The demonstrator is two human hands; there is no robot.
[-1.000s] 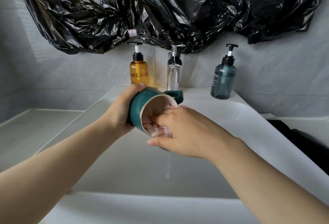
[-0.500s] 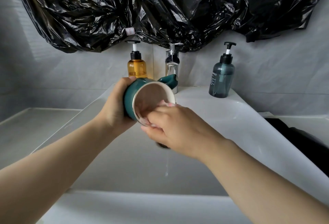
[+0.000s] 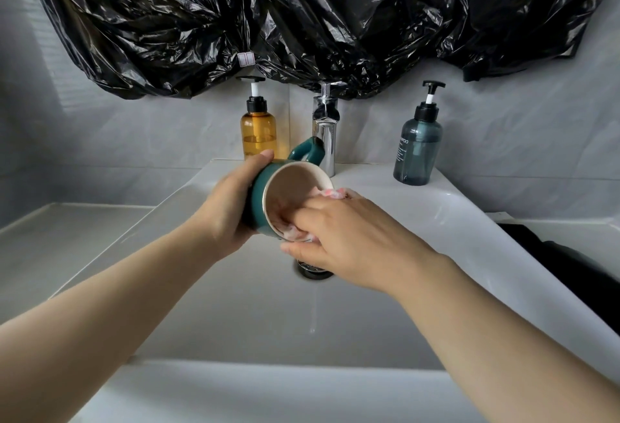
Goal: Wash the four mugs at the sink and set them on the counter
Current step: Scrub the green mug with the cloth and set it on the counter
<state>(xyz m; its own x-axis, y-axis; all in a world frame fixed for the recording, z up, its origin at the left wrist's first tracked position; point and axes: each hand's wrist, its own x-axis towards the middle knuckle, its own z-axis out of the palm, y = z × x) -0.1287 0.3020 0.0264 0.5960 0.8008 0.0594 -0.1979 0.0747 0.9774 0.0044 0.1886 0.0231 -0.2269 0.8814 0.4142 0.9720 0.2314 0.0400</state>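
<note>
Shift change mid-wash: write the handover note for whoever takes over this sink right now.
Left hand: grips the teal ceramic mug with a cream inside, tipped on its side over the white sink basin, handle up toward the chrome faucet.
Right hand: fingers inside the mug, holding a pink soapy sponge.
Done: nothing confirmed; this mug is mid-scrub.
Left: finish scrubbing, rinse, and set it on the grey counter at left. The other three mugs are not in view.
</note>
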